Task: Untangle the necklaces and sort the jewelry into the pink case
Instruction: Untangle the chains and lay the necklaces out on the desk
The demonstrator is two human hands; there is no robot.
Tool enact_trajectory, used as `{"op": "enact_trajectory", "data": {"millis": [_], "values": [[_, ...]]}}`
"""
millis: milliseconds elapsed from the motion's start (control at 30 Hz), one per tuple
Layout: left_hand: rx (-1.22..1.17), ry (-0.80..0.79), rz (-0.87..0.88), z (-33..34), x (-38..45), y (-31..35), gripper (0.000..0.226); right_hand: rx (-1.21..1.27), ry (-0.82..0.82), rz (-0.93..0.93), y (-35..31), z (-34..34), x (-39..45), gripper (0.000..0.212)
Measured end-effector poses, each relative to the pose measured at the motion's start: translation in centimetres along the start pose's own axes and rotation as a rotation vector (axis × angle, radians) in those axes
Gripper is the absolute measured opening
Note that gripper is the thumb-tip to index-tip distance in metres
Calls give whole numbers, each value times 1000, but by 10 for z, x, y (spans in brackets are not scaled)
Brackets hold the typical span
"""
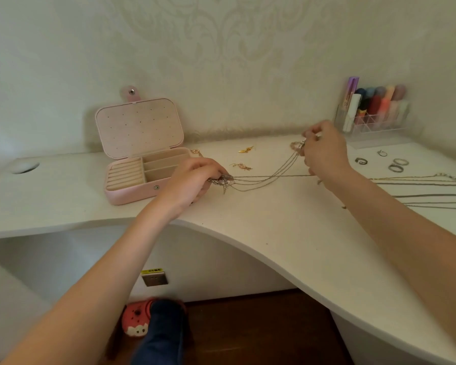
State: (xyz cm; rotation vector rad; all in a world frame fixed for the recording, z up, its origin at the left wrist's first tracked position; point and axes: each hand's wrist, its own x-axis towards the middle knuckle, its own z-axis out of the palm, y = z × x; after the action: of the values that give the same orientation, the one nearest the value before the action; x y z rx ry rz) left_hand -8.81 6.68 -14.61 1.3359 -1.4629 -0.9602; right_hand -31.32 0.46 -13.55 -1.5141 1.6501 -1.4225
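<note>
- My left hand [192, 180] pinches one end of the tangled necklaces [263, 177], down on the white desk [274, 227], just in front of the pink case [140, 151].
- My right hand [324, 151] pinches the other end, lifted a little above the desk.
- The thin chains run between my two hands, close side by side. Some cross each other near the middle.
- The pink case sits open on my left. The slots I can see look bare, so I think the sorting has not started.
- If I pull my hands apart too hard, the knot could get tighter, or a thin chain could snap.
- If my pinch slips, the bunch could drop and twist up again.
- Two gold earrings [244, 158] lie just behind the chains. A swinging chain could catch one and drag it.
- Some rings [395, 164] and straight chains [432, 191] lie on my right, well apart from the tangle. My right arm could bump them if I swing it wide.
</note>
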Motion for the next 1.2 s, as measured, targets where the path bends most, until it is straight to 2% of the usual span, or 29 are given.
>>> {"op": "enact_trajectory", "data": {"millis": [167, 233, 333, 500, 800, 867, 933, 1000, 1033, 1100, 1200], "values": [[191, 19, 90, -6, -3, -6, 24, -299, -130, -121, 0, 9, -13, 19], [260, 47, 122, -9, -2, -12, 17, -420, -106, -181, -3, 11, -19, 22], [166, 77, 142, -14, 1, -19, 22, -542, -71, -239, -3, 9, -21, 23], [-132, 109, 81, -14, -1, -18, 29, -719, -127, -280, 3, 7, -24, 23], [-38, 89, 110, -16, 0, -20, 32, -1083, -176, -400, -10, 14, -37, 23], [-26, 65, 114, -16, -1, -19, 34, -997, -139, -459, -16, 16, -42, 24], [-37, 45, 113, -16, -2, -18, 33, -677, -161, -506, -23, 21, -50, 22], [-33, 29, 120, -14, -4, -17, 31, -306, -310, -475, -32, 32, -64, 17], [-18, 23, 123, -13, -5, -16, 30, -199, -405, -437, -35, 39, -70, 16], [18, 10, 124, -13, -5, -15, 28, -104, -512, -383, -36, 49, -77, 16], [56, -1, 122, -13, -6, -14, 26, -5, -491, -317, -33, 55, -77, 8]]}}
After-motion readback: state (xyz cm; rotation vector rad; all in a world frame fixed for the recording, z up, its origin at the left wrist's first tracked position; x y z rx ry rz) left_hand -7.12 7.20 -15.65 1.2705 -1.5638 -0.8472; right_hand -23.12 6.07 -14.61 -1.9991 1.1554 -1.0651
